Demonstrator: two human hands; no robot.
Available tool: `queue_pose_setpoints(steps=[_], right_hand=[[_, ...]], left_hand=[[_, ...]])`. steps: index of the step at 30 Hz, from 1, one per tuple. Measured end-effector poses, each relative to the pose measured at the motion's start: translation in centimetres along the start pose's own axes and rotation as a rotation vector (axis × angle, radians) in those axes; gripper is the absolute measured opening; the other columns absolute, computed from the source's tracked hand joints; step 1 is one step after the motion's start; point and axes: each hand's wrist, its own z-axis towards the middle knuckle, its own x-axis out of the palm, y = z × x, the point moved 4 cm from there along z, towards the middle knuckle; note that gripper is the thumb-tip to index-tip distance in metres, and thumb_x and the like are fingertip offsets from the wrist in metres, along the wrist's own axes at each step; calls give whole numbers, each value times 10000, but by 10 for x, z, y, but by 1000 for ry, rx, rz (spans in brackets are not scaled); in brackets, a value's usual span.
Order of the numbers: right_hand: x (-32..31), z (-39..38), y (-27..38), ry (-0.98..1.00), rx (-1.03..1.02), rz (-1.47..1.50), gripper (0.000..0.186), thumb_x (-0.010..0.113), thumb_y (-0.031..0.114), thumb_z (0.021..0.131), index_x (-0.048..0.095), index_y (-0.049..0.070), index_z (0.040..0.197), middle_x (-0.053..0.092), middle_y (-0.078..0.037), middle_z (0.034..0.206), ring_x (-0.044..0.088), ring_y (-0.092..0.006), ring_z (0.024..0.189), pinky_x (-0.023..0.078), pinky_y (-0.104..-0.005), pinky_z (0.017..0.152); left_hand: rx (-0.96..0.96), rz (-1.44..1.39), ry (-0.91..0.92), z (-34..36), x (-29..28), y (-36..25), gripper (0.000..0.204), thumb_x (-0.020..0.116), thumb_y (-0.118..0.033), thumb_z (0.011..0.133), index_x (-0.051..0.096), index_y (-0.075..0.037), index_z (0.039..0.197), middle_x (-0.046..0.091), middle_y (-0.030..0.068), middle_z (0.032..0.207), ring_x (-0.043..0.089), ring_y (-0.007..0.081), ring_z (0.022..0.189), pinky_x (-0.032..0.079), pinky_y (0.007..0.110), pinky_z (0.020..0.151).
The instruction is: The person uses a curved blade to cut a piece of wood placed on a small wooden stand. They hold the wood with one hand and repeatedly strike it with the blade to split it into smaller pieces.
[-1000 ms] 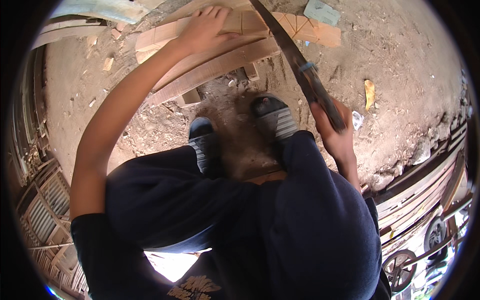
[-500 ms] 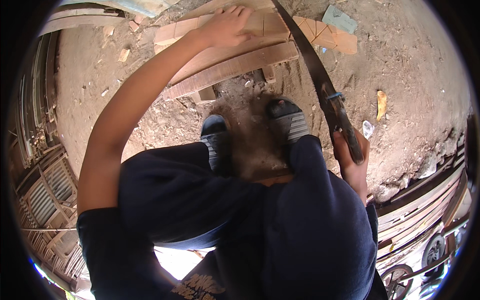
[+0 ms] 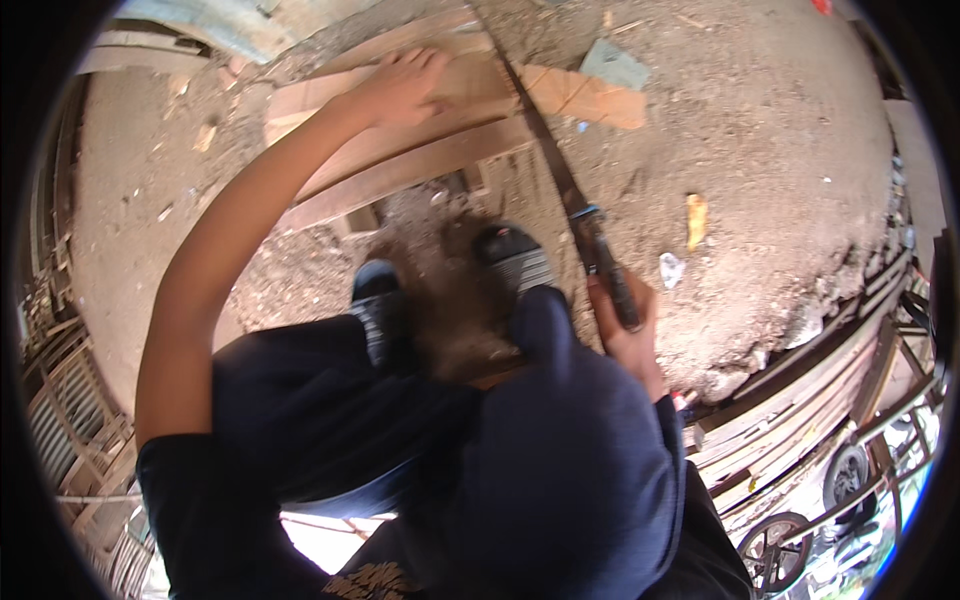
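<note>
I have the right hand [image 3: 634, 325] curled snugly around the dark handle [image 3: 614, 272] of one saw, whose long, tapering metal blade [image 3: 555, 160] runs upward from a blue band [image 3: 585, 211]. My left hand [image 3: 405, 90] presses palm-down, fingers loosely extended, on the pale wooden plank [image 3: 482, 82], which lies across a low wooden stand [image 3: 420, 172]. The blade crosses the plank; I cannot tell whether its teeth bite. Below, two dark sandals, left [image 3: 376, 305] and right [image 3: 518, 262], stand on crumbly brown soil [image 3: 780, 180].
</note>
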Motion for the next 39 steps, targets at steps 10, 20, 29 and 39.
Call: queue_pose_setpoints(steps=[10, 20, 29, 39], right_hand=[[7, 20, 8, 39, 38, 77, 130, 593, 110, 857, 596, -18, 835, 515, -60, 610, 481, -97, 583, 399, -289, 535], [7, 32, 22, 22, -6, 73, 147, 600, 115, 851, 575, -16, 788, 521, -48, 597, 473, -102, 543, 373, -293, 504], [2, 9, 11, 13, 4, 68, 131, 592, 97, 860, 574, -7, 783, 522, -72, 589, 494, -101, 542, 392, -294, 502], [0, -7, 17, 6, 83, 92, 146, 588, 95, 862, 571, -21, 774, 539, -62, 590, 499, -99, 537, 392, -300, 500]], left_hand=[[87, 124, -128, -5, 7, 6, 706, 625, -368, 822, 335, 16, 1338, 426, 215, 1329, 383, 347, 1269, 322, 491, 1002], [-82, 44, -274, -3, 0, 0, 777, 624, -647, 754, 494, 0, 1165, 568, 190, 1140, 524, 339, 1120, 395, 442, 951], [-10, 32, -409, 4, 3, 0, 769, 650, -659, 718, 536, 1, 1098, 589, 197, 1108, 548, 348, 1089, 406, 431, 960], [63, 90, -432, -1, 5, 1, 712, 665, -616, 736, 541, -4, 1077, 597, 174, 1059, 563, 343, 1047, 426, 427, 926]])
